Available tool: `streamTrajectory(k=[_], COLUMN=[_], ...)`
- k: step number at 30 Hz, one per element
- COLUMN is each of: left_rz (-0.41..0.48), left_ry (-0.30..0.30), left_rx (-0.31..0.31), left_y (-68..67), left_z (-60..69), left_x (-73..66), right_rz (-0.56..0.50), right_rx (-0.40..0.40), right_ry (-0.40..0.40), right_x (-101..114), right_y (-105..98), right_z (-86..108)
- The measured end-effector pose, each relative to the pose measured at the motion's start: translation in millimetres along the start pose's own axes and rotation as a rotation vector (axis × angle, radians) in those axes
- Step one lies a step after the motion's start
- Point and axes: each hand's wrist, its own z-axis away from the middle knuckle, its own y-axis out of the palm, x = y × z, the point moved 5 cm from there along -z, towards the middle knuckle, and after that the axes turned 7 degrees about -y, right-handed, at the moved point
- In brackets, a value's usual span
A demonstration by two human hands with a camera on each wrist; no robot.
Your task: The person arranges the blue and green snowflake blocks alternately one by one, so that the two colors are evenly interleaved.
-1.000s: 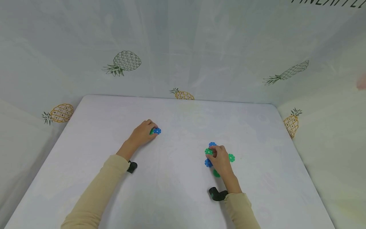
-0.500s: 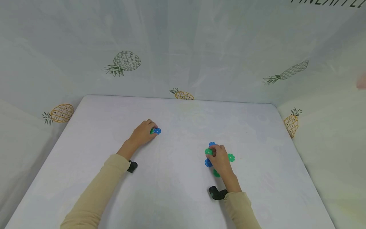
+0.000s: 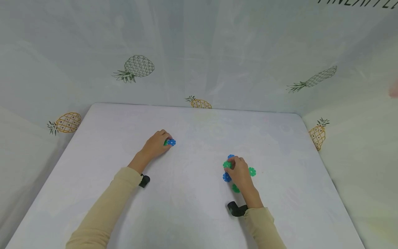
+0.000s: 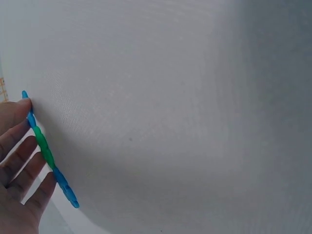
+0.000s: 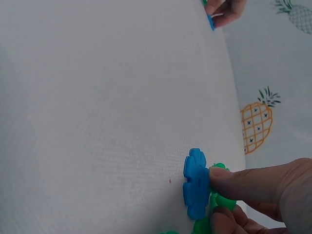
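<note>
Left hand (image 3: 155, 143) pinches blue-green disc strip (image 3: 172, 142) at its 3 o'clock; right hand (image 3: 240, 173), toward left's 4 o'clock, pinches green disc (image 3: 227, 165) at its 10. Other green discs (image 3: 252, 172) at right hand's 3 and 7, can't tell if joined.

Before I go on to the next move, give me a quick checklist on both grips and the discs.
1. Left grip secure: ok, thumb and fingers hold the blue-and-green strip.
2. Right grip engaged: ok, it pinches at the disc group.
3. Strip clear of the group: ok, bare table lies between.
4. Strip's blue end exposed: ok, it sticks out past the fingers.
5. Rightmost green disc pinched: not ok, no fingers on it.
6. Group's discs all joined: cannot tell, the hand covers parts.
</note>
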Motion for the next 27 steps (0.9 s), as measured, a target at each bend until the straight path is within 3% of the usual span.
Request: streamTrajectory(k=[14, 27], left_rz=[0.005, -0.004], left_ry=[-0.008, -0.018], left_rx=[-0.005, 0.001], left_y=[-1.6, -1.9], left_z=[1.8, 1.6], left_x=[-1.7, -2.7], right_rz=[-0.042, -0.196], right_rx=[0.006, 0.066], right_ry=[-0.088, -0.138], right_x=[16, 45], right_y=[-5, 23], right_z=[-9.1, -33.8])
